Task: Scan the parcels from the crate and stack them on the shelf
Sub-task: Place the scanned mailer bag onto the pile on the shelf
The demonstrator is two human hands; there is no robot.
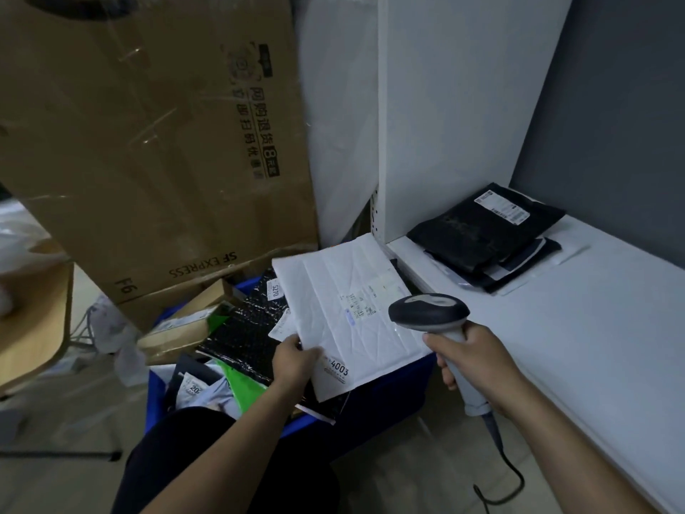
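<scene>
My left hand (294, 361) grips the near-left corner of a white padded mailer (333, 291) and holds it flat above the blue crate (393, 398). A label and a "4003" sticker face up on it. My right hand (470, 359) grips the handle of a corded barcode scanner (430, 313), whose head hovers over the mailer's right edge beside the label. The crate below holds several parcels: a black bubble mailer (241, 335), green bags and small cardboard boxes. On the white shelf (593, 328) to the right, dark poly-bag parcels (485, 235) lie stacked near the back corner.
A large SF Express cardboard box (155, 142) leans behind the crate at the left. A white upright panel (444, 105) divides the shelf from the crate. A wooden chair seat (33, 320) is at the far left. The scanner cable (511, 473) hangs down by the shelf front.
</scene>
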